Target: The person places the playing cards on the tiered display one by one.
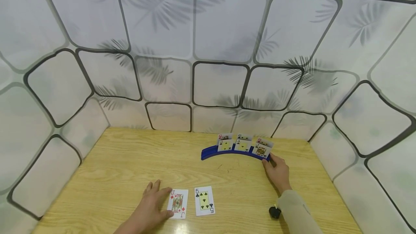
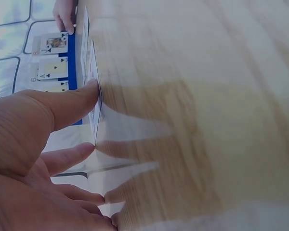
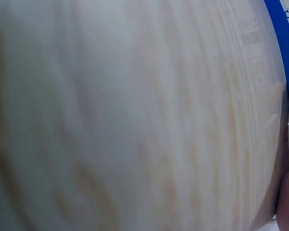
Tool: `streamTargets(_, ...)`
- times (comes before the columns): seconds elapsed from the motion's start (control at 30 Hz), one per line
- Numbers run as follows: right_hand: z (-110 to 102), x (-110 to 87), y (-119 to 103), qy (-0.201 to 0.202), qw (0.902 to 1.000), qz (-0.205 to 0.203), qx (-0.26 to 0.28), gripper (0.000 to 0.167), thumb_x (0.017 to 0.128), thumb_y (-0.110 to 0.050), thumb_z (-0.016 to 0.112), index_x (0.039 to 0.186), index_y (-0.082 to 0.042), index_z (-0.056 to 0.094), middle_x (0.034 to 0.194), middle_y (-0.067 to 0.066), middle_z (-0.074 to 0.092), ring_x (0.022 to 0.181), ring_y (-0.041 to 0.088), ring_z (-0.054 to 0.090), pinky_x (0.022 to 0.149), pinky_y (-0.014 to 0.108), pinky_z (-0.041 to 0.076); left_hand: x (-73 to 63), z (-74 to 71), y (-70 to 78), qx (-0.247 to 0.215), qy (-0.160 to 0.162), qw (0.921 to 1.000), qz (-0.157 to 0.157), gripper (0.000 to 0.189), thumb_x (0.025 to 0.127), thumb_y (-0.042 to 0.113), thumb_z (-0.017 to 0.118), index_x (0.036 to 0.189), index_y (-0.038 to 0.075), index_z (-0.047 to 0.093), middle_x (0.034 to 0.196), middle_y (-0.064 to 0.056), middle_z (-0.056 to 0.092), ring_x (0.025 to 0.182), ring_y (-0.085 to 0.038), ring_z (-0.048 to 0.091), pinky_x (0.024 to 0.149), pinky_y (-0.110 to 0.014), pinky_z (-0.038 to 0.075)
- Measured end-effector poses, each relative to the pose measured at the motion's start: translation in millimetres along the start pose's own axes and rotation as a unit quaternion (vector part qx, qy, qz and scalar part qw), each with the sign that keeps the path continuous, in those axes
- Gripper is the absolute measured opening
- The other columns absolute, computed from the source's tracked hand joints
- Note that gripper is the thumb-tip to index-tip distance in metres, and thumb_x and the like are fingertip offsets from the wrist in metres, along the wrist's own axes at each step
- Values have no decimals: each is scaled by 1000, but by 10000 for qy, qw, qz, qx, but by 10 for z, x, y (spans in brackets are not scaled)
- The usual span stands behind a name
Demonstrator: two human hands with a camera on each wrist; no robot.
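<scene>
In the head view my left hand (image 1: 151,205) lies at the left edge of the jack of diamonds (image 1: 177,204), which is face up on the table. Its thumb and index fingertip touch the card's edge, and the other fingers are spread on the wood. To the right lies a five of clubs (image 1: 204,200). My right hand (image 1: 278,172) grips the right end of a curved blue card holder (image 1: 209,152), thumb in front. Two rows of cards stand in the holder, among them a black jack (image 1: 261,151) next to this hand and an ace (image 1: 242,145) in the middle.
A small black object (image 1: 274,212) sits by the right sleeve (image 1: 297,208). The wooden table (image 1: 130,161) meets patterned walls (image 1: 169,82) at its back and sides. The holder's left end carries no card.
</scene>
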State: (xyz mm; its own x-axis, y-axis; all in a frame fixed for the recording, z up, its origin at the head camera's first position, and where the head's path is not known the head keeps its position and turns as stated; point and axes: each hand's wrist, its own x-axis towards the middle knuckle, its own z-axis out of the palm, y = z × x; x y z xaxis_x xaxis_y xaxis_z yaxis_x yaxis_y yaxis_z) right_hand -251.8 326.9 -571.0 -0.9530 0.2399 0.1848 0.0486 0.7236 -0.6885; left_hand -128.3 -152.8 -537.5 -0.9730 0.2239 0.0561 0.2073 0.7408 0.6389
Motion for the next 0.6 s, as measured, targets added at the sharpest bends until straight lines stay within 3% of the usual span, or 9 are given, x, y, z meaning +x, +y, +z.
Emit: streamTargets(0.6,-10,-11,-4,-10,10000,-52,18,57,105,-27,64,152,2,52,152,31,54,145,49,45,123,62,34,18,14,25,218,-68,9997,-35,75,72,24,94,138,6,64,154,-46,39,143,-74,25,114,-85,20)
